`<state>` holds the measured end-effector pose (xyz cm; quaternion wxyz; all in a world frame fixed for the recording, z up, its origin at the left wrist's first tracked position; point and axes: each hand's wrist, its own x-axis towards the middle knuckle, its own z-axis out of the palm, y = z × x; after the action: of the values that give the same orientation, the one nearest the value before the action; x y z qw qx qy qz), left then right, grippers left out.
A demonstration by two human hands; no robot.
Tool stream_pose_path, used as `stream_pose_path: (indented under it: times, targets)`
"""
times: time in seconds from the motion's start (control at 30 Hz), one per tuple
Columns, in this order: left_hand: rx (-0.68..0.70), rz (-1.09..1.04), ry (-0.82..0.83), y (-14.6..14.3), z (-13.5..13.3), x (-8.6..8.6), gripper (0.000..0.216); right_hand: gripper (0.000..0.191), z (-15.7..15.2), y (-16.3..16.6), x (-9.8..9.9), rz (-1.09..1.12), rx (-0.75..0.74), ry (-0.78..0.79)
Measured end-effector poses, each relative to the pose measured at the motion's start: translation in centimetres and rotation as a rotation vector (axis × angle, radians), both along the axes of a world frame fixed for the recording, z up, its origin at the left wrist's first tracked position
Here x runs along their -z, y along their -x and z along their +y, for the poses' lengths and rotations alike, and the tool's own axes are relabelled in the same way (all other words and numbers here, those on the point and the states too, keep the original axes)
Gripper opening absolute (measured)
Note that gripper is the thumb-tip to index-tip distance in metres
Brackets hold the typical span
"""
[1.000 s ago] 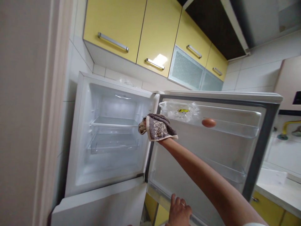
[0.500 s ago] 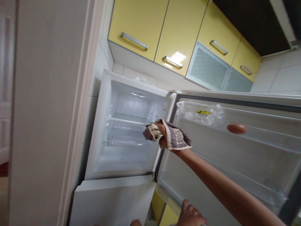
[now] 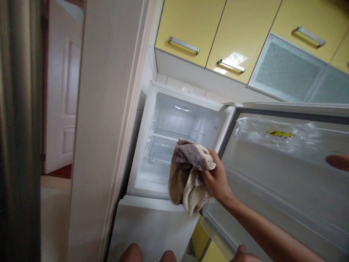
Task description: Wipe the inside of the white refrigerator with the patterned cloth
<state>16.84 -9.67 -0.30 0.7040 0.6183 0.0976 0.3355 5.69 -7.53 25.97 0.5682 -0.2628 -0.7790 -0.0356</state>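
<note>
In front of the fridge (image 3: 152, 222), clutching a cloth (image 3: 188, 160) in the right grip (image 3: 218, 178), bunched likely for firmer hold; cannot tell state of left grip (image 3: 244, 257).

Grey-purple meets cream and tan across the cloth (image 3: 189, 176), vivid against the plain white fridge (image 3: 152, 227)! Up top, glossy yellow cabinets (image 3: 188, 22) wear silver handles (image 3: 184, 46) beside pale grey-green textured glass (image 3: 289, 69), while below come a dark grey door seal (image 3: 228, 136), a clear bag (image 3: 280, 134) flashing yellow and black, and a reddish-brown egg (image 3: 338, 161).
</note>
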Motion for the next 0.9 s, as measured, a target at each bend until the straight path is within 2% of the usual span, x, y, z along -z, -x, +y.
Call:
stream_pose_path:
  times: [0.07, 0.1, 0.13, 0.2, 0.33, 0.4, 0.43, 0.5, 0.57, 0.67, 0.73, 0.8, 0.9]
  targets:
    - [0.014, -0.083, 0.175, 2.7, 0.1, 0.0, 0.062, 0.033, 1.9, 0.1, 1.7, 0.190, 0.046, 0.141]
    - [0.013, -0.149, 0.317, 4.4, 0.1, 0.4, 0.067, 0.035, 2.9, 0.0, 2.8, 0.274, 0.066, 0.213]
    - [-0.001, -0.199, 0.449, 6.3, 0.2, 0.9, 0.070, 0.038, 4.0, -0.1, 4.0, 0.349, 0.081, 0.281]
    - [-0.105, -0.222, 0.546, 10.4, 0.4, 2.6, 0.073, 0.046, 5.9, -0.2, 6.7, 0.471, 0.108, 0.396]
    - [-0.493, -0.119, 0.657, 18.4, 2.0, 6.2, 0.072, 0.051, 9.1, -0.1, 12.7, 0.558, 0.174, 0.542]
    - [-0.718, -0.127, 0.611, 22.4, 3.2, 6.4, 0.066, 0.054, 10.6, 0.0, 15.6, 0.550, 0.199, 0.594]
    - [-0.846, -0.128, 0.563, 24.5, 3.8, 6.0, 0.064, 0.055, 11.4, -0.1, 17.1, 0.533, 0.215, 0.617]
    - [-0.984, -0.142, 0.494, 28.6, 5.1, 4.2, 0.059, 0.058, 13.0, -0.4, 19.7, 0.460, 0.275, 0.665]
    - [-1.247, -0.152, 0.262, 32.5, 6.6, 1.5, 0.050, 0.063, 14.7, -0.8, 22.0, 0.380, 0.351, 0.713]
    - [-1.476, -0.097, 0.012, 37.4, 9.5, -2.7, 0.040, 0.067, 17.1, -1.5, 24.6, 0.291, 0.392, 0.759]
    - [-1.608, 0.006, -0.132, 39.9, 12.0, -4.9, 0.038, 0.067, 18.5, -1.6, 26.1, 0.197, 0.360, 0.774]
    - [-1.739, 0.201, -0.292, 41.8, 14.5, -6.3, 0.045, 0.068, 19.8, -1.4, 27.7, 0.088, 0.326, 0.789]
    - [-1.773, 0.489, -0.546, 43.5, 17.8, -7.2, 0.062, 0.069, 21.2, -0.9, 30.1, -0.089, 0.387, 0.815]
